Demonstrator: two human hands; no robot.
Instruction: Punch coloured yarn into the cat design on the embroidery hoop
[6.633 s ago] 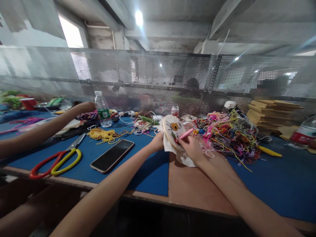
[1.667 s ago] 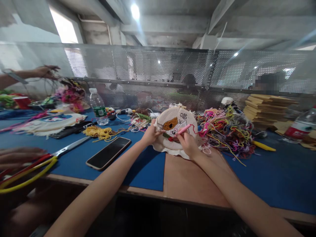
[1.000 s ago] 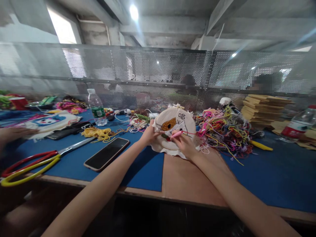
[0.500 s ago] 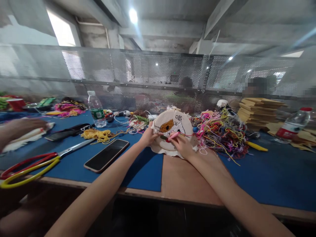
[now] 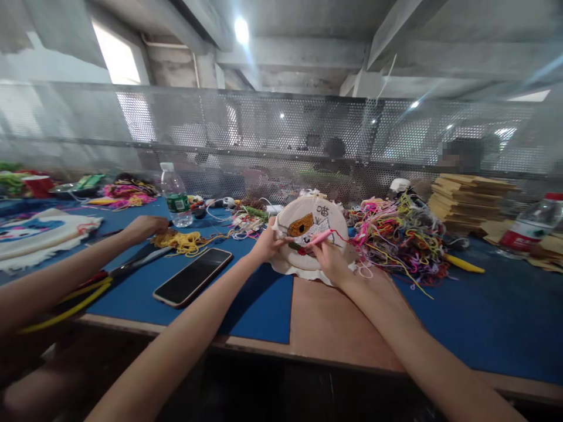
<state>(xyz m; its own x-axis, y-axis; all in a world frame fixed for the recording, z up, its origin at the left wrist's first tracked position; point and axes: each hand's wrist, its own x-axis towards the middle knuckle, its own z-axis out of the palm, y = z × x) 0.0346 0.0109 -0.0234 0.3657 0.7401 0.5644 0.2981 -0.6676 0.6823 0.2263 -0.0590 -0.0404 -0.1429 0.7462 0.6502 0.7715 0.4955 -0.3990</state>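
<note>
A round embroidery hoop with white cloth stands tilted at the table's middle, showing a cat face with a brown patch and a black written character. My left hand grips its left rim, fingers closed on the edge. In my right hand is a pink punch-needle pen, pinched over the lower part of the cloth. Red yarn runs from the pen towards the right. The pen's tip is too small to make out against the cloth.
A tangled yarn heap lies right of the hoop, near a yellow tool. Left are a phone, large scissors, yellow yarn, a bottle and another person's hand. Brown envelopes are stacked right.
The other person's hand has moved right from the cloth at far left to beside the yellow yarn, its arm now over the scissors. The pink pen has risen slightly off the cloth's lower area.
</note>
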